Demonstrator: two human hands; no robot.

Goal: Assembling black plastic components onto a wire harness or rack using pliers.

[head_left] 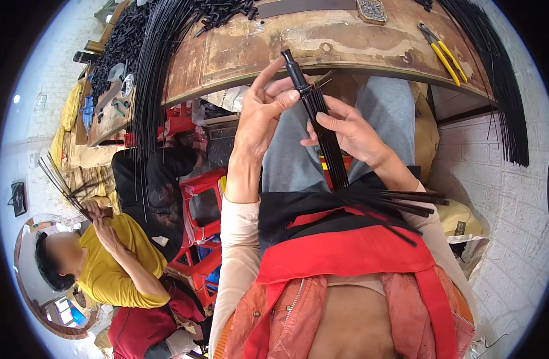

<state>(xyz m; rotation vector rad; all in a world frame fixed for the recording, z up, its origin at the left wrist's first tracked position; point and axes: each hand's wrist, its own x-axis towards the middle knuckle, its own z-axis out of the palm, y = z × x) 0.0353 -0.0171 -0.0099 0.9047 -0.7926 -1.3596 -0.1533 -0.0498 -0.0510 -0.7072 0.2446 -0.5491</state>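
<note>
In front of my lap I hold a slim black umbrella frame [331, 154], tilted, with a tube-like top end and thin ribs bundled below it. My left hand [262, 113] is at the upper part, thumb against the collar and fingers curved behind the tube. Lower down, my right hand [352, 134] closes around the ribs with thumb and fingers. Loose black rods [400, 200] lie across my apron [346, 254] near the right forearm.
Ahead stands a worn wooden table [274, 51] with yellow-handled pliers [443, 54], a small tray of metal bits [371, 11] and black parts [226, 13]. Long black rods [151, 78] overhang its left; more rods [496, 78] hang right. At left, a person in yellow [122, 254] handles rods.
</note>
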